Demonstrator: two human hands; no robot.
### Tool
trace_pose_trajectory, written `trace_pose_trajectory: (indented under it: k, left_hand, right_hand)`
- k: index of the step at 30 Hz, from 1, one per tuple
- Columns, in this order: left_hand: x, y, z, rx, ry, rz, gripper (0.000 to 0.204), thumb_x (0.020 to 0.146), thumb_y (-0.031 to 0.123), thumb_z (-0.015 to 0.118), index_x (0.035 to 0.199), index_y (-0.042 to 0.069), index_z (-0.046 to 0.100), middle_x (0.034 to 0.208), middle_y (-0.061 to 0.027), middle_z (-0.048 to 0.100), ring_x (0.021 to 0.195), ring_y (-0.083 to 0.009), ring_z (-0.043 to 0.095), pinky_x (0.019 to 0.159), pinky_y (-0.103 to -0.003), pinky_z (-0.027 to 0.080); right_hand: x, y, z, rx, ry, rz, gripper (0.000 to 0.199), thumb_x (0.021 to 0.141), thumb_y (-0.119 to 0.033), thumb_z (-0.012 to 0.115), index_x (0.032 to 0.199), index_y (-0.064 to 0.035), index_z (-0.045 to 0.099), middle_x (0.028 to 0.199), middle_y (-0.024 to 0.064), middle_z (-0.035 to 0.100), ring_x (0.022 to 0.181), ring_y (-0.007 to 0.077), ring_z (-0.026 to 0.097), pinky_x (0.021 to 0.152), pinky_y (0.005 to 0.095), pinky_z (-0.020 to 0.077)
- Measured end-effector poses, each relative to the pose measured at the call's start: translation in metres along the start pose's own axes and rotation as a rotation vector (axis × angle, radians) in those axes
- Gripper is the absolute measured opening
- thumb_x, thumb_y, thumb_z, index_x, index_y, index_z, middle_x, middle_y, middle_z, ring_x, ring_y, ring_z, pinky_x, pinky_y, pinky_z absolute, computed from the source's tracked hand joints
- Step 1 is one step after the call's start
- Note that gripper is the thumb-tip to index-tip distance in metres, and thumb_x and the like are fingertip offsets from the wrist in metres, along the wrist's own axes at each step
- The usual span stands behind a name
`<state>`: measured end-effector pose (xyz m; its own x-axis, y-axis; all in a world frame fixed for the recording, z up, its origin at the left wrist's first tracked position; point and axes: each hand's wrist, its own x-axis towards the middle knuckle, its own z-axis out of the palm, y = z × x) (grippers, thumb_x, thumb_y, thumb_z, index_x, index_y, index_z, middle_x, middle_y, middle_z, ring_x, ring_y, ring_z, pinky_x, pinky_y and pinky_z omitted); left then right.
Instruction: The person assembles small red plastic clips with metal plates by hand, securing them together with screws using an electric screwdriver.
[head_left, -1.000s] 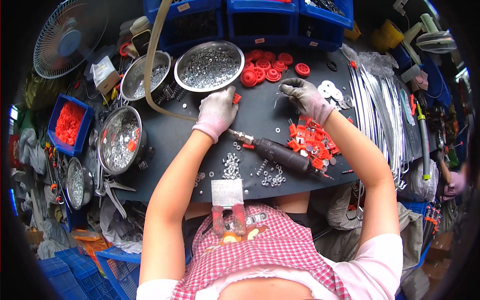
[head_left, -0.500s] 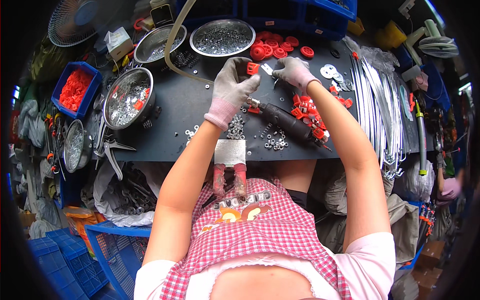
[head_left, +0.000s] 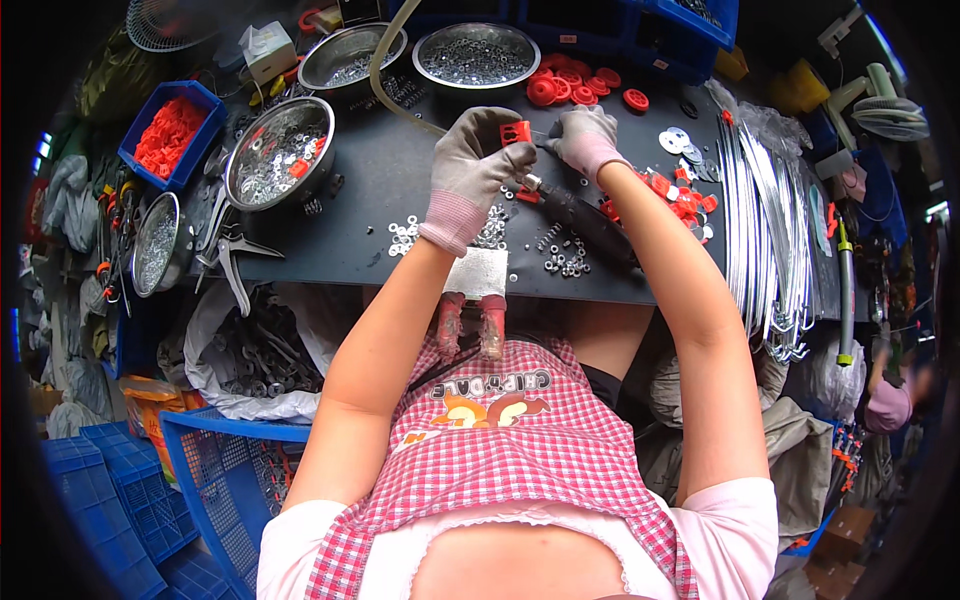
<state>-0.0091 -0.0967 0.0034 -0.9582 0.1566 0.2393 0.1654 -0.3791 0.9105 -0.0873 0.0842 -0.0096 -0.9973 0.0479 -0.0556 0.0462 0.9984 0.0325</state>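
My left hand (head_left: 472,180), in a grey glove with a pink cuff, pinches a small red plastic part (head_left: 515,132) above the table. Close on its right, my gloved right hand (head_left: 588,140) is closed, fingertips together, on a small thin metal piece, which shows only as a narrow edge beside the red part. Below the hands lies a black power screwdriver (head_left: 580,222), its tip near my left hand. Loose red parts (head_left: 688,200) are heaped beyond my right forearm. Nuts (head_left: 568,258) and small springs lie next to the screwdriver.
Steel bowls of small hardware (head_left: 476,55) stand at the back and left, near a blue bin of red parts (head_left: 165,140). Red round knobs (head_left: 575,82) lie at the back. Long metal rods (head_left: 765,220) cover the right side. A metal block (head_left: 478,272) sits at the front edge.
My right hand has brought the metal piece up to the red part, and the piece now shows edge-on. My left hand still holds the red part. The whole view has shifted a little.
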Motion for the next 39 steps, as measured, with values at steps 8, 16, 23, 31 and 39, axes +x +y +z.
trace_pose_trajectory:
  k: [8,16,23,31,39]
  left_hand:
    - [-0.004,-0.001,-0.017,-0.136,0.092,-0.104,0.021,0.089,0.002,0.060,0.107,-0.001,0.052,0.100,-0.0133,0.063,0.088,-0.0215,0.067,0.077,-0.031,0.059]
    - [-0.008,0.009,0.010,-0.089,0.038,-0.047,0.022,0.088,0.004,0.062,0.107,-0.002,0.053,0.099,-0.0130,0.064,0.088,-0.0199,0.067,0.079,-0.032,0.058]
    - [-0.009,0.013,0.018,-0.194,0.010,0.019,0.021,0.088,0.002,0.062,0.107,-0.003,0.054,0.101,-0.0132,0.064,0.089,-0.0187,0.066,0.079,-0.031,0.058]
    - [-0.042,0.007,0.032,0.105,-0.084,0.056,0.015,0.087,-0.007,0.057,0.101,-0.003,0.059,0.094,-0.0061,0.067,0.082,-0.0083,0.061,0.074,-0.022,0.051]
    - [-0.079,0.005,0.054,0.023,-0.190,-0.433,0.018,0.089,-0.004,0.056,0.107,-0.001,0.054,0.091,-0.0081,0.067,0.084,-0.0119,0.065,0.071,-0.026,0.055]
  right_hand:
    - [-0.054,-0.008,-0.018,1.111,0.177,-0.142,0.018,0.083,-0.010,0.068,0.100,-0.0070,0.065,0.095,0.0087,0.068,0.087,0.0207,0.064,0.082,0.0309,0.0478]
    - [-0.123,-0.024,-0.039,1.311,0.790,-0.115,0.010,0.084,0.000,0.063,0.093,0.0013,0.067,0.083,0.0066,0.062,0.065,0.0101,0.062,0.058,0.0227,0.0483]
    - [-0.150,-0.026,-0.051,1.350,0.549,-0.077,0.014,0.081,0.003,0.061,0.093,0.0005,0.068,0.083,0.0083,0.062,0.066,0.0115,0.060,0.059,0.0240,0.0473]
    - [-0.189,-0.016,-0.048,0.815,0.755,-0.216,0.014,0.078,0.007,0.060,0.090,0.0001,0.062,0.082,0.0129,0.059,0.072,0.0290,0.061,0.064,0.0337,0.0493]
    - [-0.223,-0.007,-0.014,0.938,0.576,0.002,0.006,0.086,-0.002,0.058,0.092,-0.0010,0.055,0.085,0.0138,0.057,0.074,0.0297,0.061,0.066,0.0346,0.0494]
